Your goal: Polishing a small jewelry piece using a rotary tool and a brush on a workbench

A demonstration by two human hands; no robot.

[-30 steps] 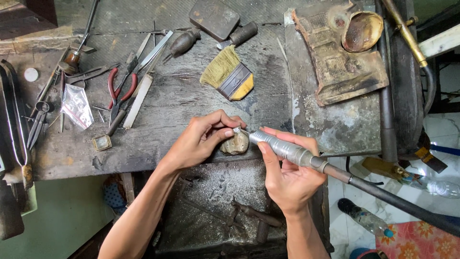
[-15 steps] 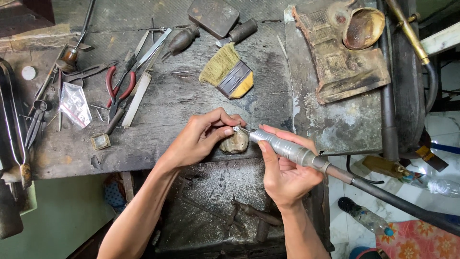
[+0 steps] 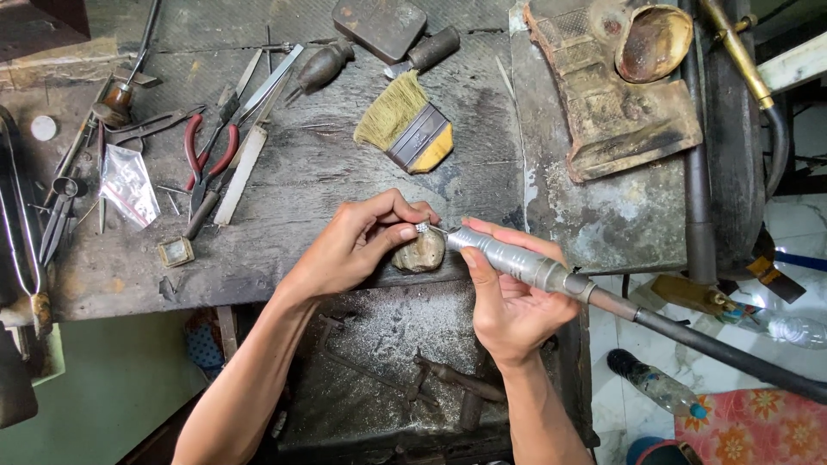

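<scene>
The left hand [image 3: 357, 245] pinches a small ring [image 3: 422, 228] in its fingers against a wooden peg [image 3: 419, 252]. The right hand [image 3: 508, 301] grips a metal rotary tool [image 3: 508, 257], tip touching the ring. A brush [image 3: 405, 125] and red pliers [image 3: 205, 164] lie behind on the worktop [image 3: 319, 189].

The left hand [image 3: 357, 245] pinches a small silvery ring [image 3: 423, 228] at its fingertips, resting it on a rounded wooden peg [image 3: 420, 252] at the near edge of the worktop [image 3: 310, 181]. The right hand [image 3: 508, 301] grips a metal rotary handpiece [image 3: 508, 257], its tip right at the ring, its dark cable [image 3: 724, 353] running off to the right. Further back lies a flat brush [image 3: 405, 125] with a yellow-tipped handle. Off to the left sit red-handled pliers [image 3: 207, 159], a pale file [image 3: 241, 176] and a small plastic bag [image 3: 127, 185].
</scene>
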